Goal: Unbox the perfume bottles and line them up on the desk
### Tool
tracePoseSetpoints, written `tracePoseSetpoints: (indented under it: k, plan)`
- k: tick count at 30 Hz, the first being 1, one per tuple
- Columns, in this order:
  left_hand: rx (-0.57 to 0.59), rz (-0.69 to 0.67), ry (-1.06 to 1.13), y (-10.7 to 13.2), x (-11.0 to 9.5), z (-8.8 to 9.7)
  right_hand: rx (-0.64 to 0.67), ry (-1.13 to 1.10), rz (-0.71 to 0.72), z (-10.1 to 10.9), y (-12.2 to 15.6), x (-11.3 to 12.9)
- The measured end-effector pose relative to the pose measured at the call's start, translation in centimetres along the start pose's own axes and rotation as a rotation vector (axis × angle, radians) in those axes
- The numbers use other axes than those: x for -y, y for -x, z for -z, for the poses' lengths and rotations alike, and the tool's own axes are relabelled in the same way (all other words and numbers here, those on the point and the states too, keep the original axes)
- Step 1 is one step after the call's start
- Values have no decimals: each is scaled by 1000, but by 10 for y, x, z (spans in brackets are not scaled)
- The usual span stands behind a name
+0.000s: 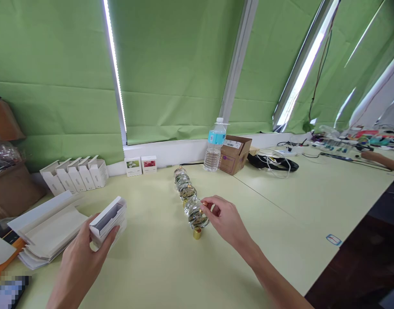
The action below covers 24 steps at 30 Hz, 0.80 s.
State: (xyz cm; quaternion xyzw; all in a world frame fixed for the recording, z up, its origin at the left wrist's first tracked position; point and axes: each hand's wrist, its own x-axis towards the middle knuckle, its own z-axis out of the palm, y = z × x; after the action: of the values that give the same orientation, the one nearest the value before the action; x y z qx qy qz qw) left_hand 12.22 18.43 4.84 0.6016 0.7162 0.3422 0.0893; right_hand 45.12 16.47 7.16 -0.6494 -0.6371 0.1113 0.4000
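My left hand (87, 249) grips a small white carton (108, 221) whose top end is open, showing a dark hollow inside. At the middle of the table stretches a row of round clear glass bottles (188, 192) with gold fittings. The thumb and fingertips of my right hand (224, 216) are closed on a small gold part at the near end of this row, on the glass bottle (196, 216) there. Just in front of that bottle stands a gold cap (197, 233).
Several open white cartons (76, 175) stand back left, beside two small picture boxes (141, 166). Flattened white cartons (52, 229) lie at left, near a phone (10, 292). A water bottle (213, 146), a brown box (234, 154) and a black item with cables (272, 163) sit behind.
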Motion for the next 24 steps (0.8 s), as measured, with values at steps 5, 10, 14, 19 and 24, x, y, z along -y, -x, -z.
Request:
tracePoseSetpoints:
  k: [5, 10, 14, 19, 24]
  plan:
    - [-4, -19, 29, 0, 1, 0, 83, -2, -59, 20, 7, -4]
    - [-23, -19, 39, -1, 2, -1, 263, 120, -71, 15, 29, -11]
    - [-2, -20, -18, -5, 9, -2, 338, 279, -70, -2, 39, -18]
    - [48, -18, -38, -9, 15, -1, 346, 355, -50, -10, 37, -23]
    - [44, -23, -26, -7, 11, 0, 352, 313, -58, -10, 38, -25]
